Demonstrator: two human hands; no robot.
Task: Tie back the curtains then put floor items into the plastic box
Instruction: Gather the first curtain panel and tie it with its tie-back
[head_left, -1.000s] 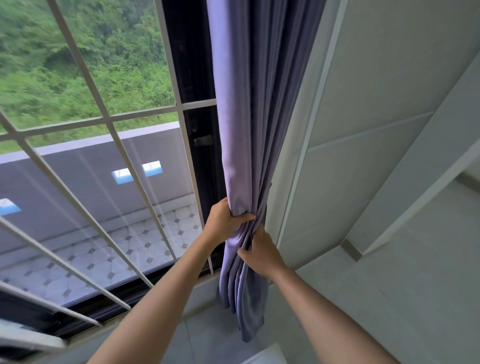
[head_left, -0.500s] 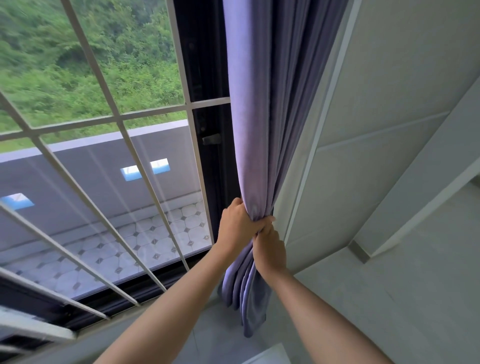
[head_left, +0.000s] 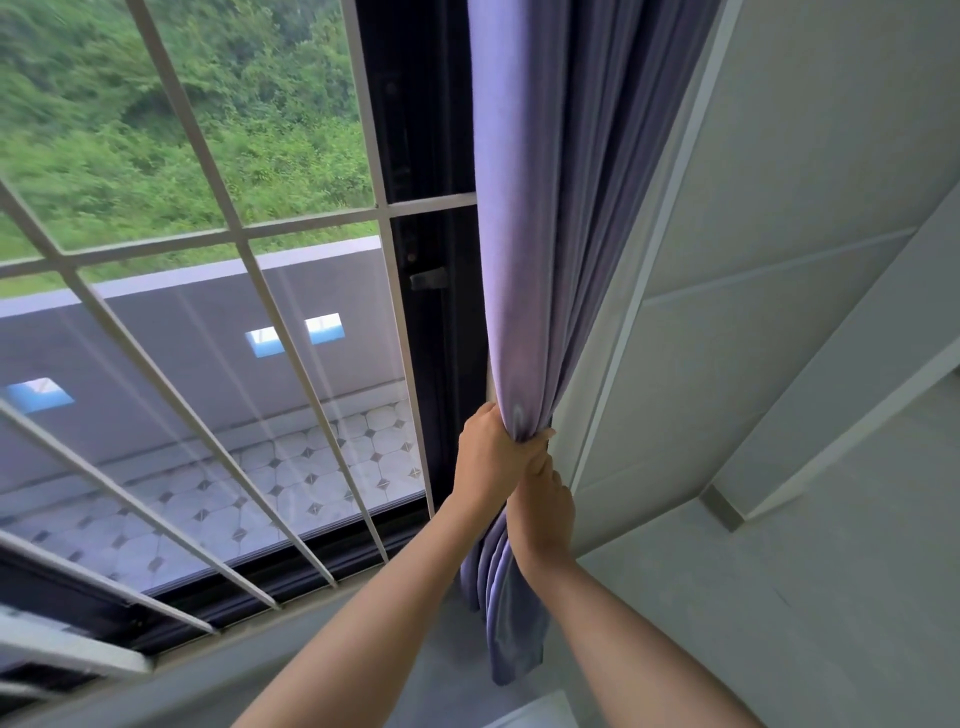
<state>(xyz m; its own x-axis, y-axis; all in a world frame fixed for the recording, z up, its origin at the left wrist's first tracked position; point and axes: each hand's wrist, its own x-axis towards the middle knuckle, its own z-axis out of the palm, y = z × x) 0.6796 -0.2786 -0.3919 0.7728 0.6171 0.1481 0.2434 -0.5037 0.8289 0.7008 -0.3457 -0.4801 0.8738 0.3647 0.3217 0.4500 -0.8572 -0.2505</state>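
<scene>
curtain (head_left: 524, 208): soft matt cloth | window bars (head_left: 306, 364): smooth painted metal

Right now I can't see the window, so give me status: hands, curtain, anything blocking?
Left hand shut on curtain. Right hand just below, grip hidden. Curtain bunched, no tie visible. Nothing blocking.

The single head view looked forward and down, close on the curtain (head_left: 524, 260) beside the barred window (head_left: 218, 322).

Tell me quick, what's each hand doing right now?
Left hand: closed, gripping the gathered purple curtain.
Right hand: just below the left, against the curtain's folds; its fingers are hidden, so the grip cannot be told.
</scene>
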